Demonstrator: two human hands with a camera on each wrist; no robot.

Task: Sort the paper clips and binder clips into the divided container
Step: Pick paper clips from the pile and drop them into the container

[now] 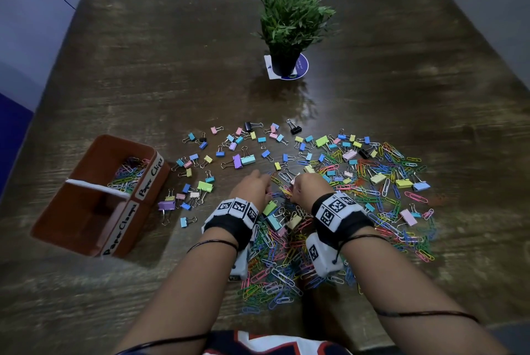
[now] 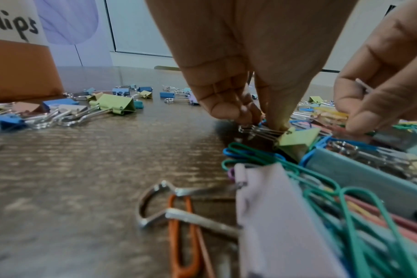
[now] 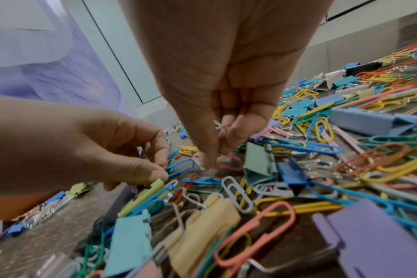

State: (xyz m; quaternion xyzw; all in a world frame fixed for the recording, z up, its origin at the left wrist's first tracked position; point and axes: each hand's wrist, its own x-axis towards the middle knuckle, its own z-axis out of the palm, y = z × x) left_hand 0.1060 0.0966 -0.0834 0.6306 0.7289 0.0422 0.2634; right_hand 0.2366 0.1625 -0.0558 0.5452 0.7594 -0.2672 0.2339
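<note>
While both hands work at the 12 o'clock edge of the near pile, the left hand (image 1: 252, 187) has thumb and fingers pinched together on paper clips (image 3: 179, 167), a blue one and a pink one showing at its fingertips in the right wrist view. Right hand (image 1: 305, 187) has its fingers curled together around a white clip (image 3: 217, 125), with its thumb tip down on a pink one in the pile.

Judged progress: early.
- Container (image 1: 86, 211) stands at 9 o'clock from the hands, well apart from them.
- Its far compartment, labelled "Paper Clips", holds a shallow layer of coloured paper clips.
- Its near compartment, labelled "Paper Clamps", looks bare, though its floor is dark.
- Most paper clips are left on the table (image 1: 143, 68), massed from 3 o'clock round to 6 o'clock of the hands.
- Binder clips (image 1: 243, 158) are all left to sort, as far as can be seen: scattered from 9 to 1 o'clock, others mixed into the pile.

Paper clips are thin coated wire loops in many colours, overlapping and likely to snag. Binder clips are pastel or black folded bodies with silver wire handles, in several sizes
</note>
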